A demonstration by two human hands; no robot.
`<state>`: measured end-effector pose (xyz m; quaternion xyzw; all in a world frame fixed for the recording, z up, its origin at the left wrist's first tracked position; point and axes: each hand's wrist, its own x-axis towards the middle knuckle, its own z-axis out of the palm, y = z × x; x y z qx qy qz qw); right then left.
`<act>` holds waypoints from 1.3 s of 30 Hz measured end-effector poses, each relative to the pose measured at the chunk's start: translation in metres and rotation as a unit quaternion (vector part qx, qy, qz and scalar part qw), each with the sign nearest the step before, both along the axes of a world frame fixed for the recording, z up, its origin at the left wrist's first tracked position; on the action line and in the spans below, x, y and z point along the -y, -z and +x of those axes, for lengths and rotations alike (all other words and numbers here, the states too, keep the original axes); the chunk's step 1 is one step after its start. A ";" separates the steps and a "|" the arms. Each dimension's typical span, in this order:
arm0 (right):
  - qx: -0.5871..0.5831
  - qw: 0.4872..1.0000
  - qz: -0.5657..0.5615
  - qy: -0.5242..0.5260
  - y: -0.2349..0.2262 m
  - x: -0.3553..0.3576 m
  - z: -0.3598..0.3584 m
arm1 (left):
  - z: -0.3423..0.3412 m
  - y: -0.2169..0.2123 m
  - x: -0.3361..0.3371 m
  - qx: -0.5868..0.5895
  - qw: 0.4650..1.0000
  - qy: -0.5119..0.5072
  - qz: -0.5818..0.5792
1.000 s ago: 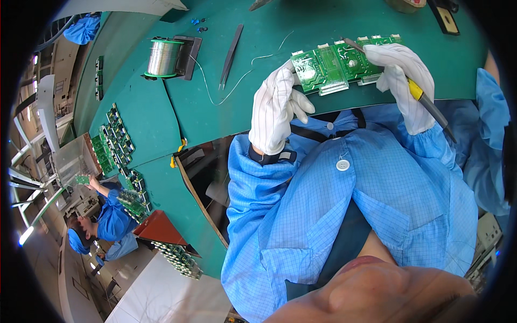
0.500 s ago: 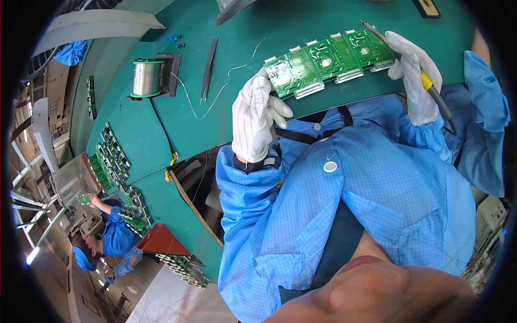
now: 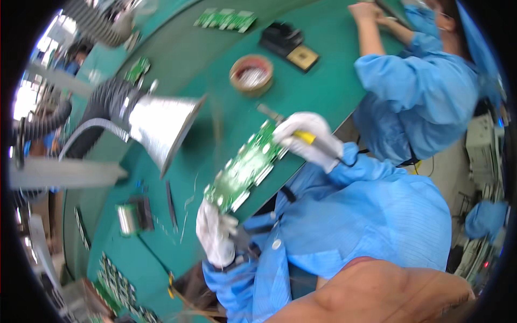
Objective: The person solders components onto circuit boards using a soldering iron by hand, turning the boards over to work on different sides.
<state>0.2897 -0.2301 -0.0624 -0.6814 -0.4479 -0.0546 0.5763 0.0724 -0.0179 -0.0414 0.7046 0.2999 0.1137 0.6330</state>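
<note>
A long green circuit board panel (image 3: pixel 245 172) slants across the front of the bench, with white connectors along its edges. My left hand (image 3: pixel 214 234), in a white striped glove, grips the panel's near left end. In my gloved right hand (image 3: pixel 311 140) is a soldering iron (image 3: pixel 306 137) with a yellow band. Its tip points up and left, just past the panel's far right end. The right fingers sit close to that end; blur hides whether they touch it.
A metal fume hood (image 3: pixel 164 129) on a black hose stands left of the panel. Tweezers (image 3: pixel 171 207) and a solder spool (image 3: pixel 128 219) lie near it. Behind are a round tub (image 3: pixel 251 75) and an iron stand (image 3: pixel 288 46). A co-worker (image 3: pixel 414 86) sits at the right.
The view has swung right, bringing in the fume hood, the tub and the co-worker. The panel now appears more steeply slanted, still in my left hand, and the iron stays in my right.
</note>
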 end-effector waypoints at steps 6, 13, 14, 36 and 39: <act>0.044 0.999 0.016 -0.012 0.009 -0.005 0.005 | 0.000 -0.004 0.009 0.018 0.999 -0.012 0.045; 0.102 0.993 0.003 0.051 0.013 -0.008 0.006 | 0.005 -0.003 0.010 0.008 1.000 -0.016 0.009; 0.099 0.994 0.004 0.038 0.013 -0.008 0.006 | 0.004 -0.004 0.011 0.007 1.000 -0.017 0.010; -0.106 0.994 0.025 -0.009 0.021 -0.022 -0.011 | 0.005 0.005 0.006 0.079 0.995 -0.063 0.003; -0.049 0.999 0.003 0.016 0.020 -0.022 -0.012 | 0.004 0.006 0.006 0.074 0.995 -0.061 0.011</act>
